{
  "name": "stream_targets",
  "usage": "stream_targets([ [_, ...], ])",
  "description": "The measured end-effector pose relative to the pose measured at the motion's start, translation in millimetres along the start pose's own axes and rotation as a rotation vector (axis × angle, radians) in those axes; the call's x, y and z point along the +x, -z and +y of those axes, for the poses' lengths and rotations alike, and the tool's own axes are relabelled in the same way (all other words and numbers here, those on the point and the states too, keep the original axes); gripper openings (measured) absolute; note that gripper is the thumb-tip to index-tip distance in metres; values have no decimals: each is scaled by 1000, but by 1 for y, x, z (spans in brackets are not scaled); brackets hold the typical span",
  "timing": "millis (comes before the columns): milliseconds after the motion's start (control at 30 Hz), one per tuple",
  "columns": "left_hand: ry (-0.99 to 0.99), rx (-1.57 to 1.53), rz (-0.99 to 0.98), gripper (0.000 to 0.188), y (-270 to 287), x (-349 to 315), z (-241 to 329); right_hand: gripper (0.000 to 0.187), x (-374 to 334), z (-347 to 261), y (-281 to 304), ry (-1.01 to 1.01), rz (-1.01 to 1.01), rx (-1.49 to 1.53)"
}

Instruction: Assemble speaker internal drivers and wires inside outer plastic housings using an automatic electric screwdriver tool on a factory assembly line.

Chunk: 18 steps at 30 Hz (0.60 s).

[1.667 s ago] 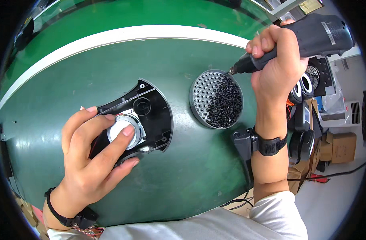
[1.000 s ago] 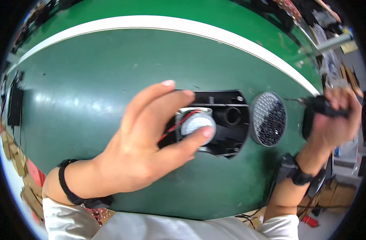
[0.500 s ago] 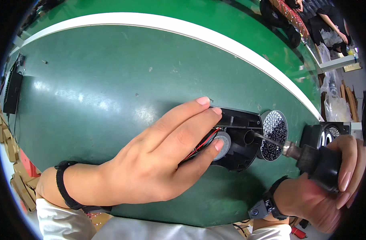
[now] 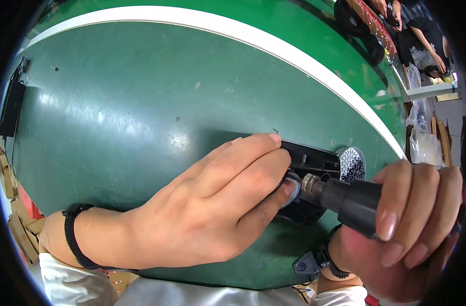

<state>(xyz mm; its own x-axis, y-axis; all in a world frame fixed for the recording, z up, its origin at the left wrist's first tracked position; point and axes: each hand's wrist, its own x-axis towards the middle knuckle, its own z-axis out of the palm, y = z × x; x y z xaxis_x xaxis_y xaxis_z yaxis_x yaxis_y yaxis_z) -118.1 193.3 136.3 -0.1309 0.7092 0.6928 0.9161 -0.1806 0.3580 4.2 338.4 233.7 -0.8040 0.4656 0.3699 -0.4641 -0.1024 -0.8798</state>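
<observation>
My left hand (image 4: 212,199) is closed over a black plastic housing (image 4: 314,159), fingers along its far edge and thumb on a round grey disc (image 4: 295,189) set inside it. My right hand (image 4: 421,214) grips a black electric screwdriver (image 4: 356,203). Its metal nose (image 4: 310,183) points left over the housing, close to my left thumb. The bit's tip is hidden, so contact with a screw cannot be made out. Just behind the screwdriver stands a round metal dish (image 4: 352,162) of small dark screws, partly covered by it.
Under my hands is a green table (image 4: 115,76) with a white far edge (image 4: 192,16). A black box-shaped device (image 4: 11,109) sits at the far left. Cardboard (image 4: 21,229) lies below left. At the upper right are a co-worker's arm (image 4: 429,48) and clear plastic bags (image 4: 425,145).
My right hand has brought the screwdriver left, over the housing, and it now covers part of the screw dish. My left hand keeps its hold, slightly farther right in the picture.
</observation>
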Motion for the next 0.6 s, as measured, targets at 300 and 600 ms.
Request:
stream_targets([
  [300, 32, -56, 48, 30, -6, -1, 3, 20, 10, 18, -4, 77, -99, -93],
  [600, 32, -50, -26, 44, -1, -2, 3, 26, 7, 23, -1, 21, -104, -15],
])
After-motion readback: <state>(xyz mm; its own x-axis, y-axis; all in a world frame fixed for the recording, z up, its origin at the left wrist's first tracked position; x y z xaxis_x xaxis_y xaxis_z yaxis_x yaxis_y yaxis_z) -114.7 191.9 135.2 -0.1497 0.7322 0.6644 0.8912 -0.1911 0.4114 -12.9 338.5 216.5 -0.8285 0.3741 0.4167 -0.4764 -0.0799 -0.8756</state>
